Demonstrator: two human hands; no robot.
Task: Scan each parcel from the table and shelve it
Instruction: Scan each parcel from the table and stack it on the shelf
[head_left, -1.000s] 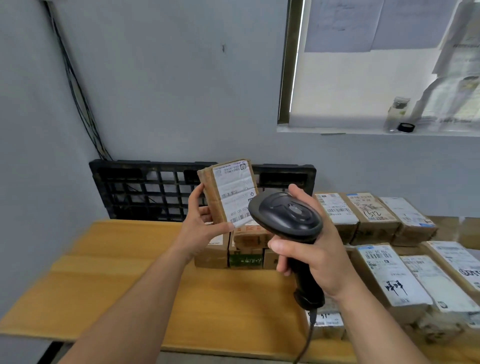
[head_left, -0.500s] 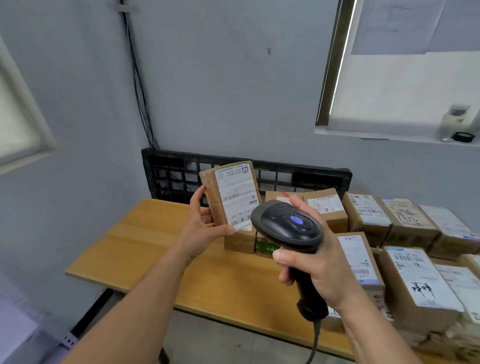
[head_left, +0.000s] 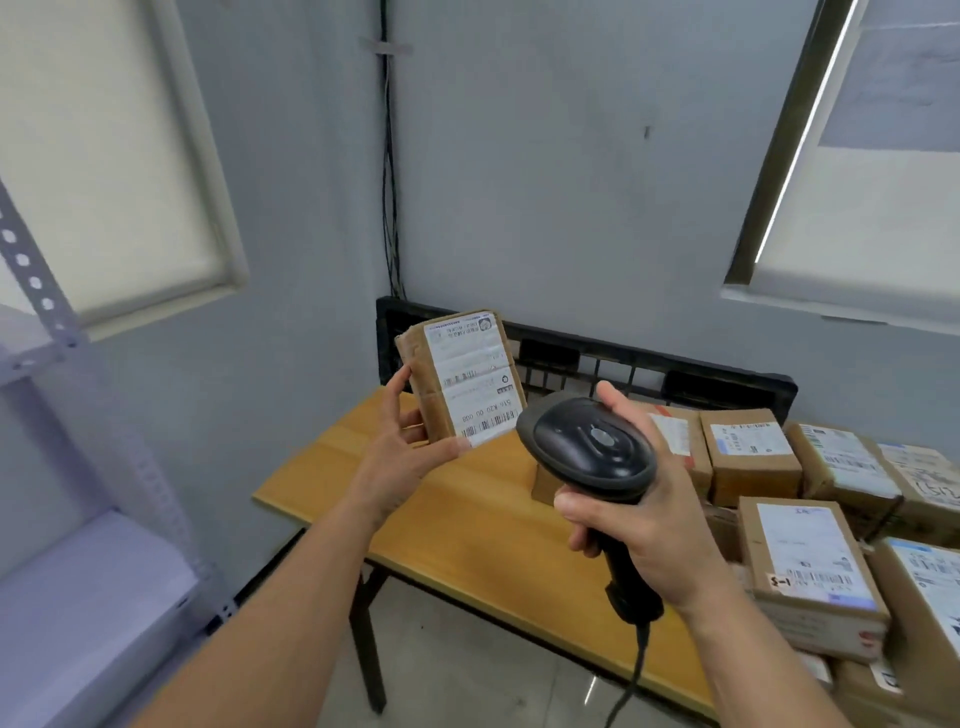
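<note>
My left hand (head_left: 400, 457) grips a small brown cardboard parcel (head_left: 462, 379) upright, its white barcode label facing me. My right hand (head_left: 644, 525) holds a black handheld barcode scanner (head_left: 592, 452) by its handle, the scanner head just right of and below the parcel's lower corner; its cable hangs down. Both are held above the left part of the wooden table (head_left: 467, 525). A white metal shelf (head_left: 78, 587) stands at the far left.
Several labelled cardboard parcels (head_left: 805, 561) crowd the table's right side. A black plastic pallet (head_left: 649, 364) leans on the grey wall behind the table. Blinded windows are at left and right, and cables run down the corner.
The view has swung left, bringing the shelf and left window into sight. Both hands keep the parcel and scanner together; the scanner's blue light seen half a second ago is off.
</note>
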